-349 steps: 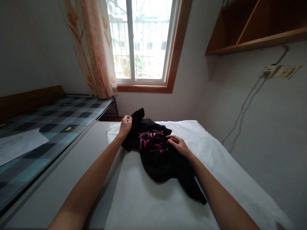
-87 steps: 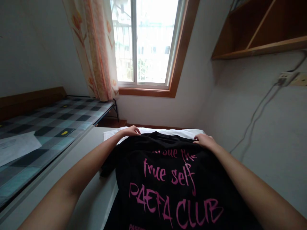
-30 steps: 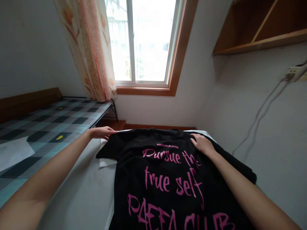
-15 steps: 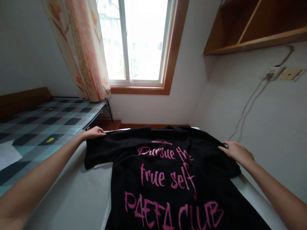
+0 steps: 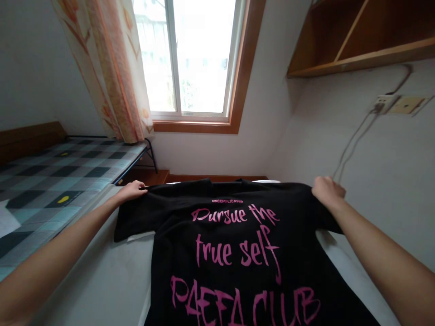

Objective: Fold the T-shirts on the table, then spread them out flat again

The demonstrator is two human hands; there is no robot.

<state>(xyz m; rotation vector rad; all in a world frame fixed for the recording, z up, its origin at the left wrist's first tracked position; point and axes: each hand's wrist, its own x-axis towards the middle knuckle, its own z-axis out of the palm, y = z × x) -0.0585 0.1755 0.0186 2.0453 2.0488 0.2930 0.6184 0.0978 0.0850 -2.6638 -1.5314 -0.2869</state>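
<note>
A black T-shirt (image 5: 234, 280) with pink lettering lies spread out before me on a white surface (image 5: 98, 267), its neck end pointing away. My left hand (image 5: 134, 190) pinches the top edge of the left sleeve. At the other side, my right hand (image 5: 328, 192) is closed on the shoulder edge near the right sleeve, and its fingertips are partly hidden. Between the hands the top edge is stretched fairly straight. The shirt's bottom runs out of view at the lower edge.
A bed with a checked mattress (image 5: 95, 167) stands at the left, with a white sheet of paper (image 5: 7, 219) on it. Ahead are a floral curtain (image 5: 112, 68) and a window (image 5: 204, 59). A wooden shelf (image 5: 356, 63) and a socket with cables (image 5: 382, 105) are on the right wall.
My right hand has risen and closed more firmly on the shoulder edge. The shirt's right side is pulled up and flatter, with fewer wrinkles. My left hand keeps its pinch.
</note>
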